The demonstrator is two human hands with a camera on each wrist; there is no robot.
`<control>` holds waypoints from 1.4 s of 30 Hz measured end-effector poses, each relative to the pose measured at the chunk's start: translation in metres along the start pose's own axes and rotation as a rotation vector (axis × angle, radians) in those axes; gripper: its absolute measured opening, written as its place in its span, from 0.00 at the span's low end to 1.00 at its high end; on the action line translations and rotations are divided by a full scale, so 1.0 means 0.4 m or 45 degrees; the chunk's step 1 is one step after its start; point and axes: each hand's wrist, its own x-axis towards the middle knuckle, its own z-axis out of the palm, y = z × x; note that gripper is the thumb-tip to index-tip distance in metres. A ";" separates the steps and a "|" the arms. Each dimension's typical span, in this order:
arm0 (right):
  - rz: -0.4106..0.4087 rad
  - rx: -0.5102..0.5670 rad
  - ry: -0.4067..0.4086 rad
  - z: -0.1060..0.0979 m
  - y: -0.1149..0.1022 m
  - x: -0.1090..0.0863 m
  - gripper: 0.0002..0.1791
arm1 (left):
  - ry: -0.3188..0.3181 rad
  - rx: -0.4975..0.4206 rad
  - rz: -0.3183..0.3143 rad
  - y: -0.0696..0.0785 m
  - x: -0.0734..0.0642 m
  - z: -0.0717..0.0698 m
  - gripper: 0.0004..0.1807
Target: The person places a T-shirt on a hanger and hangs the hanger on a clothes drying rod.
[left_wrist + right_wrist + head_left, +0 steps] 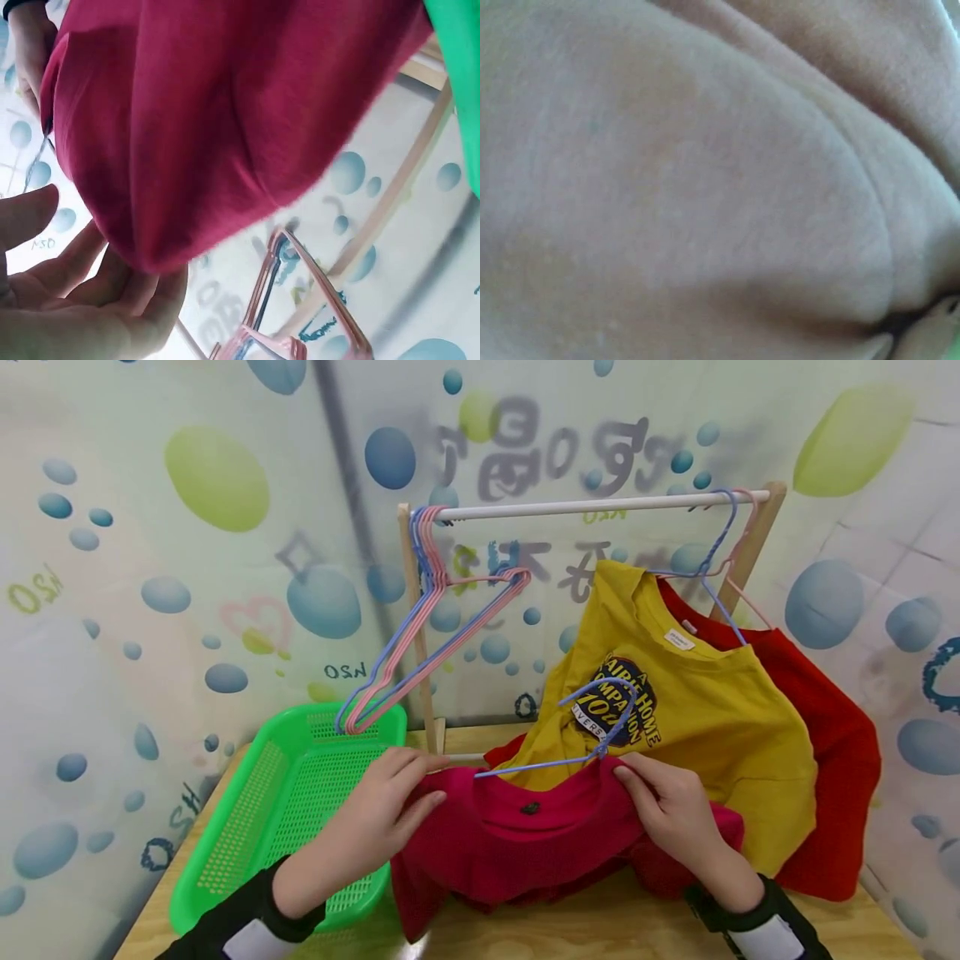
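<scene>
A crimson shirt (pixel 517 856) is held up between the two hands, its neckline toward the rack. The left hand (pixel 393 797) holds its left shoulder; in the left wrist view, the cloth lies against the fingers and the thumb stands apart from it. At the other shoulder, close to the collar, the right hand (pixel 671 810) pinches the cloth. A blue hanger (pixel 536 767) rises from the neckline with its hook up. The hanger's left arm lies across the neck opening, while its right arm is hidden in the shirt. Blurred skin fills most of the right wrist view.
A rack with a white rail (pixel 555 510) stands behind the hands. Several pink and blue hangers (pixel 393 660) hang at its left end. At the right hang a yellow shirt (pixel 720 718) and a red shirt (pixel 840 768). A green basket (pixel 225 793) sits left on the wooden table (pixel 832 935).
</scene>
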 end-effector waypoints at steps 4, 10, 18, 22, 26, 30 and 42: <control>-0.025 0.016 -0.010 0.010 -0.009 0.003 0.05 | -0.019 0.001 0.061 0.005 0.006 0.019 0.13; -0.046 0.009 -0.025 0.021 -0.029 0.009 0.03 | -0.009 -0.081 0.025 0.007 0.001 0.034 0.08; -0.104 -0.087 -0.120 0.020 -0.046 0.018 0.08 | -0.138 -0.245 -0.143 0.007 -0.006 0.039 0.04; -0.071 -0.188 -0.155 0.004 -0.031 0.011 0.05 | -0.071 -0.223 -0.182 -0.006 -0.012 0.038 0.05; -0.027 -0.223 -0.167 -0.009 -0.004 -0.004 0.09 | -0.023 -0.233 -0.248 -0.015 -0.018 0.029 0.06; -0.038 -0.205 -0.156 -0.016 0.026 -0.021 0.07 | -0.019 -0.251 -0.309 -0.018 -0.023 0.019 0.06; 0.020 -0.233 -0.058 -0.040 0.083 -0.065 0.08 | 0.037 -0.265 -0.442 -0.031 -0.030 -0.006 0.07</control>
